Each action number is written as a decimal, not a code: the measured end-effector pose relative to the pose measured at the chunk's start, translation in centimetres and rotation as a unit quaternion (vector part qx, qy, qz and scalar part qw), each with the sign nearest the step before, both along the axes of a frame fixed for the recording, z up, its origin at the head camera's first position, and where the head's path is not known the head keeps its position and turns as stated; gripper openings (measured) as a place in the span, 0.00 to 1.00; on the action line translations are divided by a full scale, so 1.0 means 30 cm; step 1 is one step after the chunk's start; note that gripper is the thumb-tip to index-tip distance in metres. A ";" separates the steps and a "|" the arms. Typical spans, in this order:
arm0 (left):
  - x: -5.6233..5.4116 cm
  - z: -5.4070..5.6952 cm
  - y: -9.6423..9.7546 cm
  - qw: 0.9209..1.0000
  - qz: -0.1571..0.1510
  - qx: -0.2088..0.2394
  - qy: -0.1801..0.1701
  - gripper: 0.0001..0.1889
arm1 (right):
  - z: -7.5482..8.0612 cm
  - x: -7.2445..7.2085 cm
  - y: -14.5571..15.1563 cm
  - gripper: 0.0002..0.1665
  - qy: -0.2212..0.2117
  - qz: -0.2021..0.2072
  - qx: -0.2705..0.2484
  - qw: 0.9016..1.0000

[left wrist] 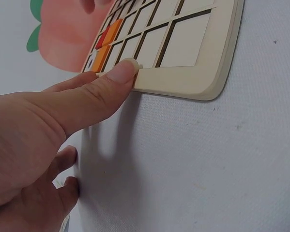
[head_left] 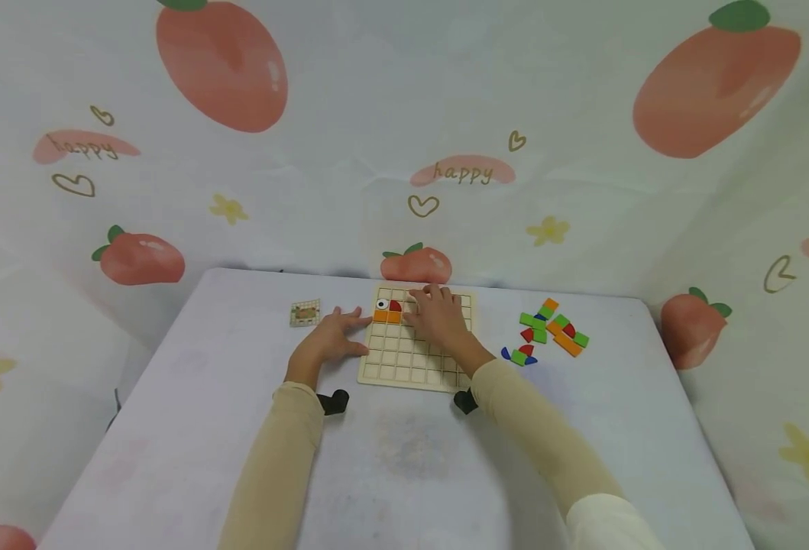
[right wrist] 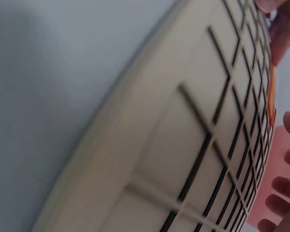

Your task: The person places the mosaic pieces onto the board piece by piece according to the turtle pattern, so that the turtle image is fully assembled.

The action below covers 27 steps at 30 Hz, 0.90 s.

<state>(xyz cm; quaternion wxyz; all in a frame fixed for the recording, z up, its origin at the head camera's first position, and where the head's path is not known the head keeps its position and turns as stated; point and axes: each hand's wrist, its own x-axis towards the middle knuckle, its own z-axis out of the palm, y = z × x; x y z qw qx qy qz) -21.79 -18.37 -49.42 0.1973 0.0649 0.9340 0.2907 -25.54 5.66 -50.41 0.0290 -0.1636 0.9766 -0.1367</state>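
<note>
A pale wooden grid board (head_left: pixel 404 373) lies on the table with a few pieces set in its upper left cells. These are a white eye tile (head_left: pixel 382 304), a red curved piece (head_left: pixel 395 305) and orange squares (head_left: pixel 387 317). My left hand (head_left: pixel 325 341) is at the board's left side with fingers spread, and in the left wrist view its thumb (left wrist: pixel 123 71) rests on the board's edge. Over the upper part of the board is my right hand (head_left: pixel 438 317), its fingers loosely bent. No piece shows between those fingers (right wrist: pixel 280 205) in the right wrist view.
Right of the board lie loose green, orange, red and blue pieces (head_left: pixel 539 336) in a scattered group. A small picture card (head_left: pixel 305 312) lies left of the board. Beyond the table (head_left: pixel 404 489) hangs a cloth (head_left: pixel 349 191) printed with fruit.
</note>
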 end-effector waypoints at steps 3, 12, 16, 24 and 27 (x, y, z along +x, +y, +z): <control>0.000 -0.001 -0.004 1.000 -0.002 0.001 0.004 0.39 | 0.002 0.021 0.017 0.36 0.012 0.019 0.042 0.999; 0.000 -0.002 -0.005 1.000 -0.001 0.007 0.004 0.39 | -0.016 0.055 0.089 0.44 -0.001 0.018 0.055 0.998; 0.001 -0.004 -0.010 1.000 -0.003 0.007 0.006 0.39 | -0.024 0.060 0.123 0.48 -0.009 0.017 0.059 0.998; 0.002 -0.001 -0.009 1.000 0.008 0.009 -0.001 0.39 | -0.036 0.082 0.199 0.49 -0.004 0.020 0.059 0.998; 0.002 0.000 -0.008 1.000 0.008 0.010 -0.003 0.39 | -0.033 0.090 0.230 0.49 -0.005 0.014 0.053 0.998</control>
